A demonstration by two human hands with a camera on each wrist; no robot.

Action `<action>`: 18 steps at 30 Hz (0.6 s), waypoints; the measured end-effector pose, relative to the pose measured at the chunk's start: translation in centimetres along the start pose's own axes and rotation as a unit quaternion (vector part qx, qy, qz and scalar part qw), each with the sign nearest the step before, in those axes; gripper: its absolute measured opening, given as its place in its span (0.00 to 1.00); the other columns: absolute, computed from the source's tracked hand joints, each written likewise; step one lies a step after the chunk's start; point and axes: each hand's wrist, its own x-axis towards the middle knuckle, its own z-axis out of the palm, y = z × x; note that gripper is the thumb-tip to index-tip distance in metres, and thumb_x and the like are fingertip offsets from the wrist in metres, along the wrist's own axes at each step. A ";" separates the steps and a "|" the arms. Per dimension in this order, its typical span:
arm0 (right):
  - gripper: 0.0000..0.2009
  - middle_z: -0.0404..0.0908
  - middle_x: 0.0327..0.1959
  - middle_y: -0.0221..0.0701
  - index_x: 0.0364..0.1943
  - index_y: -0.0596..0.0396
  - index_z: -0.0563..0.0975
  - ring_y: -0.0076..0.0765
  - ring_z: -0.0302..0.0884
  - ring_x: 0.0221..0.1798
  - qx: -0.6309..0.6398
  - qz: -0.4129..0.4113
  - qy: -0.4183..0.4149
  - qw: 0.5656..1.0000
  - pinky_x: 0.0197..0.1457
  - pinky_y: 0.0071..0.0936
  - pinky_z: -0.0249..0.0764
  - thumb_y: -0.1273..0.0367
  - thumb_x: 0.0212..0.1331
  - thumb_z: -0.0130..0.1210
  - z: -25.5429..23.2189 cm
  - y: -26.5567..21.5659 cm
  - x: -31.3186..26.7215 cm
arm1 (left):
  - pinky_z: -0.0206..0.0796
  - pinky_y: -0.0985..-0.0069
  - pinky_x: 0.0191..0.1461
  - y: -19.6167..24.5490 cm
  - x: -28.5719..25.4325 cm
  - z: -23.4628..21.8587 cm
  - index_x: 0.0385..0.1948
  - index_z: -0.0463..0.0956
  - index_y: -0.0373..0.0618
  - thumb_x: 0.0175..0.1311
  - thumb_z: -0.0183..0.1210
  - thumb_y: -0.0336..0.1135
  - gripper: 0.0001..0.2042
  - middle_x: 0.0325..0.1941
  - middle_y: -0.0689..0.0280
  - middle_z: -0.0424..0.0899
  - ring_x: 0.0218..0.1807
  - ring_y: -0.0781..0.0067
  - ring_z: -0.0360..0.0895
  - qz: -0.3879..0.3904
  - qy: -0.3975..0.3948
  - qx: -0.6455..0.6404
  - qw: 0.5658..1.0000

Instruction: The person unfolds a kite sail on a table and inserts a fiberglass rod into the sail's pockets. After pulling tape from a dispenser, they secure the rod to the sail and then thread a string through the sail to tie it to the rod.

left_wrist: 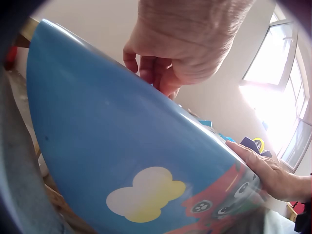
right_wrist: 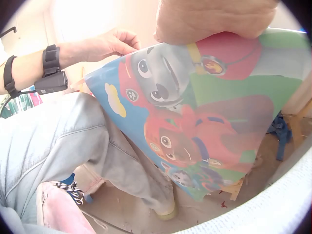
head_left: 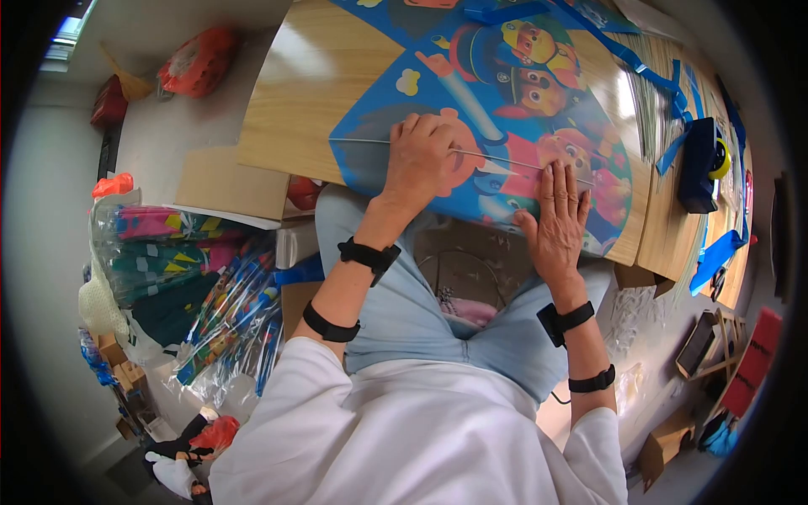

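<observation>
A glossy sheet (head_left: 370, 118) printed with cartoon puppies lies over the table edge, its near part hanging down toward the lap. A thin pale rod (head_left: 505, 158) runs across it along the edge. My left hand (head_left: 418, 164) has its fingers curled over the rod and pinches it against the sheet; the fingertips are partly hidden. In the left wrist view, the left hand (left_wrist: 180, 44) is at the top edge of the blue hanging part. My right hand (head_left: 557, 215) lies flat with straight fingers, pressing on the sheet near the rod's right end.
Blue ribbon strips (head_left: 619, 50) and a bundle of thin rods (head_left: 644, 114) lie on the table's right side, near a dark blue tape dispenser (head_left: 699, 168). Plastic-wrapped printed packs (head_left: 227, 311) stand at left beside a cardboard box (head_left: 231, 187). A pink stool seat (right_wrist: 61, 209) shows below.
</observation>
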 end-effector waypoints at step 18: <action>0.42 0.53 0.80 0.37 0.76 0.55 0.59 0.44 0.44 0.84 0.045 0.017 0.016 0.999 0.80 0.62 0.38 0.42 0.65 0.50 0.2 0.2 -0.3 | 0.61 0.60 0.53 1.7 1.0 -0.2 0.32 0.78 0.46 0.54 0.63 0.27 0.05 0.39 0.65 0.79 0.47 0.56 0.73 0.010 -0.008 -0.029 1.000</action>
